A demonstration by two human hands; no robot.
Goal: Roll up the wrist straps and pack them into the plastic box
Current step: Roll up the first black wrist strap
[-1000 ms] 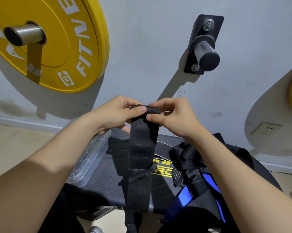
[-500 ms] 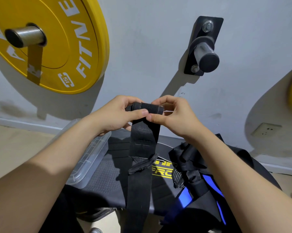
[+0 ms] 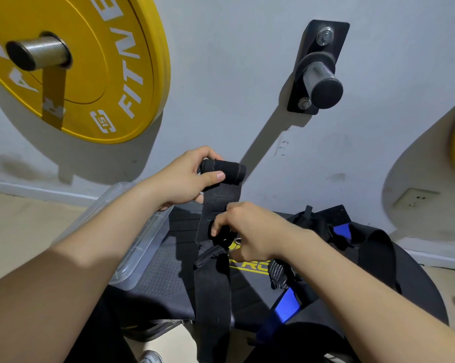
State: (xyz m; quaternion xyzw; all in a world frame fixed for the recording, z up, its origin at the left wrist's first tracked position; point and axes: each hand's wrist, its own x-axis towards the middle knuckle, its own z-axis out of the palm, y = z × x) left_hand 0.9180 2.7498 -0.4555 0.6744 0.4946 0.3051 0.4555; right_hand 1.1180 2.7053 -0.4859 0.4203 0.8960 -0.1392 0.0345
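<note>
A long black wrist strap (image 3: 215,284) hangs down in front of me, its top end wound into a small roll (image 3: 225,171). My left hand (image 3: 187,178) grips that roll, thumb pressed across its front. My right hand (image 3: 250,231) is lower and pinches the strap where a frayed flap sticks out. The clear plastic box (image 3: 132,255) lies on the left end of the black bench, partly behind my left forearm. More black and blue straps (image 3: 323,231) are heaped on the bench at the right.
The black padded bench (image 3: 163,279) with yellow lettering stands against a grey wall. A yellow weight plate (image 3: 108,69) hangs on a peg at upper left, and an empty black peg (image 3: 323,85) juts out at upper middle. A wall socket (image 3: 415,197) is at right.
My right hand has left the roll and dropped down to the strap's middle, where it now pinches the flap. My left hand alone keeps hold of the roll.
</note>
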